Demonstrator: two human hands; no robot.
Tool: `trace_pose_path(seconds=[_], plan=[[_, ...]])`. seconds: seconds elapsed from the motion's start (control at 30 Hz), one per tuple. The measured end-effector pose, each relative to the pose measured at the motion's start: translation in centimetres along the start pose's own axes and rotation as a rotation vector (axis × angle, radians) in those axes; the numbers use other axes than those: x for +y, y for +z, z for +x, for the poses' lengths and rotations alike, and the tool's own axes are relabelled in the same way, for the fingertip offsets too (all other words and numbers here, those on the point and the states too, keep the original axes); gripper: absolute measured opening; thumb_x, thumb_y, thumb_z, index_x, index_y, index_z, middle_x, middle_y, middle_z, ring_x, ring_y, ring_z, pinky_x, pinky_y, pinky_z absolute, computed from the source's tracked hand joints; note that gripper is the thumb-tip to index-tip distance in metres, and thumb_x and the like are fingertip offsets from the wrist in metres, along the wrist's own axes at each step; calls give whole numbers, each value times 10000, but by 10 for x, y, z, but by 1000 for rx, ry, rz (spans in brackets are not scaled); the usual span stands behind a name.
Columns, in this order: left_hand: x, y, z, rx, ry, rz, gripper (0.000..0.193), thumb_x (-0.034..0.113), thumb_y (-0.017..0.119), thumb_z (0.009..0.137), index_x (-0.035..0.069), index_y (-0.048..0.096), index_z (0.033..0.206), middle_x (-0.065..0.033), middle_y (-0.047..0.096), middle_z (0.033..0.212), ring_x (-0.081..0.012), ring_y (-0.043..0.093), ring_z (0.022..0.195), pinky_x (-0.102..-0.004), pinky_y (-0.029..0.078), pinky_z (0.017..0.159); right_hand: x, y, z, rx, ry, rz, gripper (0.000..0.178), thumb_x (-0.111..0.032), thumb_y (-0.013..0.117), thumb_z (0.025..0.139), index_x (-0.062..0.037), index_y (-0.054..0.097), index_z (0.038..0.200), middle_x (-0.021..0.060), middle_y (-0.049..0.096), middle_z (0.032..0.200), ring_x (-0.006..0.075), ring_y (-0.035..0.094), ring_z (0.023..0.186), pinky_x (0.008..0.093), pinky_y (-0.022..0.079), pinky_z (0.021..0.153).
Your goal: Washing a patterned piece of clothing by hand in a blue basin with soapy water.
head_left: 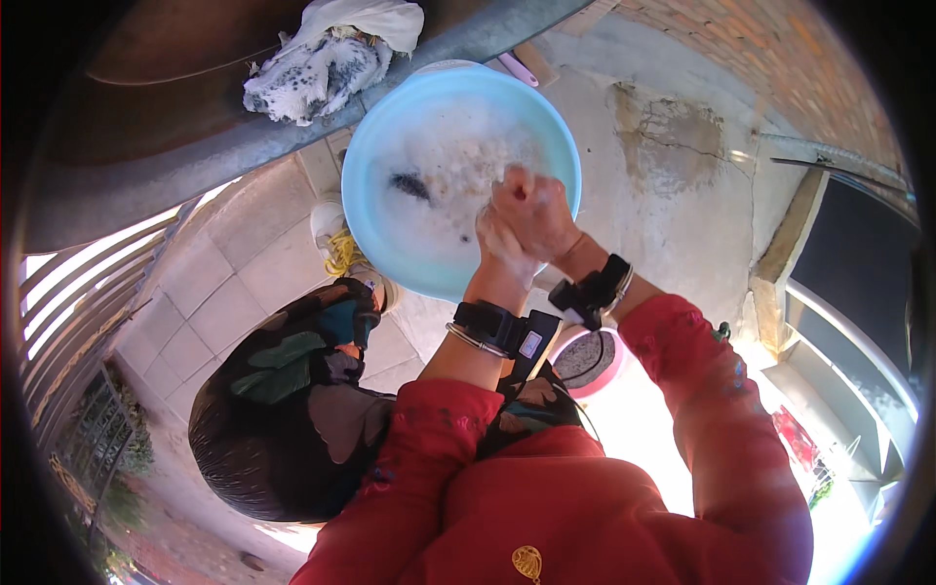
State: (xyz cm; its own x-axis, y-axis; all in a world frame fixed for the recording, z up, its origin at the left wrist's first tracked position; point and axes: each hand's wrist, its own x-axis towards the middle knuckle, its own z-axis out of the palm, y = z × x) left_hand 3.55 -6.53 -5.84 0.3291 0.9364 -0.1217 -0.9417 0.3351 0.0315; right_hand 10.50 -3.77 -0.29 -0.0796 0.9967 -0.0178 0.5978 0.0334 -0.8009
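Both my hands are pressed together over the right side of a light blue basin (362, 210) filled with foamy water. My right hand (537, 216) is closed in a fist, a little farther out than the left. Close against it, my left hand (502, 242) is partly covered by the right one and looks closed too. Whatever they grip, if anything, is hidden between them. A dark patch of something (410, 185) pokes through the suds left of my hands.
A soapy white-and-dark cloth (327, 73) lies on the dark ledge (195, 132) at far left. A pink handle (518, 69) shows behind the basin. Near my legs are a shoe with yellow laces (341, 252) and a pink tub (616, 363) with grey contents. A brick wall (780, 58) stands at far right.
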Motion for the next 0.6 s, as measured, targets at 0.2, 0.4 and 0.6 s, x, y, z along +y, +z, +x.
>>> trace_pose_path(seconds=[0.2,0.4,0.6], plan=[[-1,29,-4,451,-83,316,272,289,452,932,53,528,1043,-16,547,949,-139,576,875,-279,497,677,0,-15,-3,-39,-3,-122,172,-163,591,790,-30,515,711,183,569,700,381,573,668,405,461,602],[-19,-12,-6,280,118,860,297,348,431,941,63,515,939,-6,559,888,-126,574,804,-296,482,703,17,-11,-9,-89,35,-81,132,-119,599,773,-39,506,724,151,531,710,337,559,661,396,457,598],[6,40,8,721,-83,191,280,290,388,946,64,551,976,-44,567,943,-156,565,827,-298,479,726,-33,-19,0,-229,411,31,305,-175,622,819,-74,475,1065,147,496,1052,300,483,946,374,400,828]])
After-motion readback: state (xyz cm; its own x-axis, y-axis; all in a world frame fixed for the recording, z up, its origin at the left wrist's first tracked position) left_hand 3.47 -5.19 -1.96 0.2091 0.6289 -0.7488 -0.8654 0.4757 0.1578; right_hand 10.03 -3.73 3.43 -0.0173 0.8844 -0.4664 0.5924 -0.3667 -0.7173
